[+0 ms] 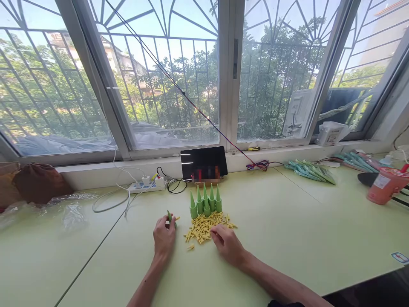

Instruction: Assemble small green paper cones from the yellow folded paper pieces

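Bare forearms (271, 273) are seen closest, stretched over the pale counter (105, 273) from five and seven o'clock toward a heap of yellow pieces (201, 230). By the left hand (164, 233), at the heap's nine o'clock, a green cone (169, 216) is held with thumb and fingers closed round it; beside it a yellow piece (178, 218) is seen jutting out, though whether it is fitted or merely pinched cannot be told. The right hand (228, 244) is set at four o'clock, its fingers bent in at the heap's border; whether anything is gripped there cannot be made out. Other green cones (204, 200) are stood upright in a cluster at twelve o'clock, presumably so that the heap is left within reach of both hands. Beyond them a dark screen (204, 160) is propped, so forward movement is limited; ten o'clock is crowded by a power strip (148, 186) and its cables. Ample room is left at three, the counter's near edge being met only well out at four o'clock.
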{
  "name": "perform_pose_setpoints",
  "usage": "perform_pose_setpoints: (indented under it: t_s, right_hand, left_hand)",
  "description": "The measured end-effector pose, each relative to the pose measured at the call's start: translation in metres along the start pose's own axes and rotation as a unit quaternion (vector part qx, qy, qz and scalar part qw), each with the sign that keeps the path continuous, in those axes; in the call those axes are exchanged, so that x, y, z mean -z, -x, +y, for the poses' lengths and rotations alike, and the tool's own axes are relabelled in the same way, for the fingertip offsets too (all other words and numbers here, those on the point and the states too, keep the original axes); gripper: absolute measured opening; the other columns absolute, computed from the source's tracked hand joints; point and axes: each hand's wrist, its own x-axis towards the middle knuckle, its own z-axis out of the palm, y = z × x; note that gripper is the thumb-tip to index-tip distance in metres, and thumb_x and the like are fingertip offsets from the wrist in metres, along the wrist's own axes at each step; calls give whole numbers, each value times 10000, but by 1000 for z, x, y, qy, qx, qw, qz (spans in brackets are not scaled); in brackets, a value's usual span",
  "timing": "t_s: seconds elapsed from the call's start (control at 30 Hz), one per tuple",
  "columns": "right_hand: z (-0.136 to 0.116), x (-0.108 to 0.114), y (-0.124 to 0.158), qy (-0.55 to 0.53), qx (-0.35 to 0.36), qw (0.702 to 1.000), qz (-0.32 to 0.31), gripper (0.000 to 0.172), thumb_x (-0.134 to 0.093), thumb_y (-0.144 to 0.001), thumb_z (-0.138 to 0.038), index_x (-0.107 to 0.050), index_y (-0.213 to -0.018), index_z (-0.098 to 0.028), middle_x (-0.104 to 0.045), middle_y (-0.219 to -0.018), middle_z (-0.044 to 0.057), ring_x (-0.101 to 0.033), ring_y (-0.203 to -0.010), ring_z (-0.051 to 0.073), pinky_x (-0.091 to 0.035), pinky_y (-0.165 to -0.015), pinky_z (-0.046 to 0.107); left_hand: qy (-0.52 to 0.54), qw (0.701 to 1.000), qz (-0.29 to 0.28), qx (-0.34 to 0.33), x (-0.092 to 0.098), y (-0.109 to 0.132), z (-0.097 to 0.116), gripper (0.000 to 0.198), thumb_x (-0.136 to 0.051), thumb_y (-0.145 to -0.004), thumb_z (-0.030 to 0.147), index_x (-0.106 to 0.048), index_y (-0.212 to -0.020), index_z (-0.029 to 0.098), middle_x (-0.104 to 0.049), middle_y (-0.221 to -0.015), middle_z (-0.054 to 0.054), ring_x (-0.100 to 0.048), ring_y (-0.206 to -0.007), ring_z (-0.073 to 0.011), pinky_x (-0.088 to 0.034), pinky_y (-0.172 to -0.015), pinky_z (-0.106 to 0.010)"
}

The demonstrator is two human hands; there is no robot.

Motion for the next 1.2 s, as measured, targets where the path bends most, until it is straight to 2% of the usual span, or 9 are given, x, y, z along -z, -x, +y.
perform_pose_setpoints:
  t_s: [0.33,0.5,0.63,0.7,0.77,0.83,0.9,1.0,1.2]
  right_hand:
    - [-2,1,-1,-1,-5,1000,-8,174,-476,-1006,-200,-644,-958,-200,-704,-859,61,-636,-727,187,-482,-654,279]
    - [-1,0,0,3,-8,1000,-7,168,-481,-996,-177,-636,-933,-198,-700,-840,53,-628,-718,183,-463,-642,271]
    - [-2,1,0,3,-10,1000,-11,164,-484,-994,-169,-632,-933,-201,-693,-833,48,-627,-719,181,-458,-644,266]
    - [-2,2,0,4,-13,1000,-12,162,-485,-994,-167,-631,-933,-204,-692,-832,47,-628,-719,182,-458,-643,265]
    - [-2,2,-1,4,-14,1000,-13,160,-488,-992,-166,-631,-933,-205,-692,-831,47,-629,-717,183,-460,-644,266]
    - [-2,2,0,3,-14,1000,-15,160,-490,-993,-168,-636,-939,-204,-695,-834,49,-629,-716,185,-462,-648,268]
    - [-2,2,0,4,-17,1000,-16,159,-492,-997,-172,-642,-951,-202,-703,-847,52,-631,-721,187,-465,-654,271]
    - [-2,2,0,2,-19,1000,-12,156,-500,-1003,-178,-649,-965,-203,-710,-857,54,-637,-727,189,-471,-660,272]
    - [-1,3,1,-2,-23,1000,-14,161,-501,-1006,-183,-655,-963,-201,-702,-847,54,-636,-718,189,-475,-656,274]
  left_hand:
    - [-9,1000,5,-1,0,0,0,410,-574,-787,523,-653,-969,165,-664,-921,-81,-614,-624,-210,-531,-688,-385]
    - [-13,999,44,-10,1,1,3,493,-630,-746,530,-592,-1067,159,-591,-983,-60,-552,-556,-160,-543,-671,-409]
    - [-15,990,116,-74,4,5,11,458,-670,-786,430,-559,-1140,161,-540,-948,-32,-557,-628,-159,-554,-691,-381]
    - [-8,975,182,-126,6,9,17,333,-643,-825,328,-567,-1107,168,-533,-960,-34,-520,-597,-128,-530,-595,-310]
    - [-8,956,218,-196,5,15,22,177,-616,-858,251,-585,-1015,174,-554,-999,-48,-487,-561,-96,-486,-517,-254]
    - [-5,949,179,-260,1,20,25,51,-590,-897,197,-596,-945,178,-558,-972,-35,-483,-529,-68,-470,-496,-222]
    - [4,950,86,-301,-6,25,26,62,-567,-924,175,-610,-969,178,-563,-969,-31,-498,-521,-57,-480,-504,-215]
    - [-4,954,-11,-301,-18,28,26,142,-522,-951,187,-632,-1041,182,-566,-1054,-62,-504,-511,-52,-505,-521,-237]
    - [-36,956,-93,-276,-28,27,28,385,-520,-973,198,-597,-1344,269,-483,-1408,-131,-575,-573,-48,-585,-681,-305]
